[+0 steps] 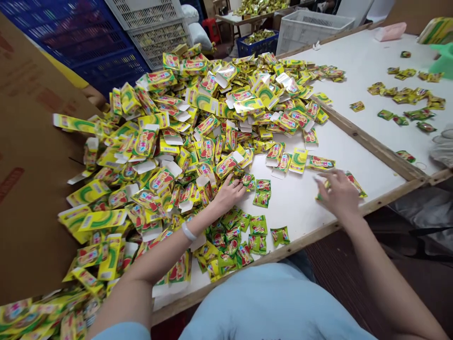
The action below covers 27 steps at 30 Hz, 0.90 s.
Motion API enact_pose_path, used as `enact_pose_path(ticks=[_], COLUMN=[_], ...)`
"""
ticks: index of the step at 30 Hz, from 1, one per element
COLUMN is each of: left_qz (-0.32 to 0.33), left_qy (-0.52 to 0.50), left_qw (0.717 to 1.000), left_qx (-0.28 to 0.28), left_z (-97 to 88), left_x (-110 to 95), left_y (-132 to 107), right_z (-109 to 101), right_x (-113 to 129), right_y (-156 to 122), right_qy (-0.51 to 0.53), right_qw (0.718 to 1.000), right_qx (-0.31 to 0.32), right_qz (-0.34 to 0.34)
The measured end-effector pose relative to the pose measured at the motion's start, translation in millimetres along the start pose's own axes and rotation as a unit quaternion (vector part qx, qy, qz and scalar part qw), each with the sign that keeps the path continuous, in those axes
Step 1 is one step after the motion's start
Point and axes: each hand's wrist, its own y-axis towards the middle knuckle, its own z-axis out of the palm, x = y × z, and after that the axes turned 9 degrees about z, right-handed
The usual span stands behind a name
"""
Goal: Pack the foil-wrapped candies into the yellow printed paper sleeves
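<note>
Left grip (229,192), closure unclear, sits beside a yellow box (226,165), long axis rising rightward.

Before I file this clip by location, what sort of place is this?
Probably a packing workshop: a big heap of small yellow boxes covers much of a white worktable, small green packets lie beside the heap, and stacked plastic crates stand behind.

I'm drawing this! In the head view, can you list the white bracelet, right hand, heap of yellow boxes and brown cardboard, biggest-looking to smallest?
1. Heap of yellow boxes
2. Brown cardboard
3. Right hand
4. White bracelet
That's just how they look here.
</note>
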Motion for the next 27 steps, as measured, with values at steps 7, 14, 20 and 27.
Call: enact_pose_path(ticks=[7, 14, 20, 27], left_qz=[-0.060, -0.287, -0.371, -0.366], left_qy=[-0.124, -0.509, -0.621, -0.649], left_qw=[0.986, 0.770, 0.595, 0.559], left_qx=[-0.098, -0.255, -0.352, -0.363], left_z=[-25.0, -43.9, -34.4, -46.0], left_x=[-5.2, -35.3, -67.8, -92.5], left_y=[-18.2, -34.2, -21.6, -5.8], right_z=[40.5, 26.0, 12.8, 15.6], right_x=[132.5, 147.0, 145.0, 152.7], right_y=[-0.4, -1.5, -23.4, -41.4], right_qy=[0.345, 0.491, 0.624, 0.637], right_qw=[0.907, 0.845, 0.755, 0.738], right_qx=[0.177, 0.203, 0.156, 0.174], right_qz=[-0.167, -0.053, 0.127, 0.141])
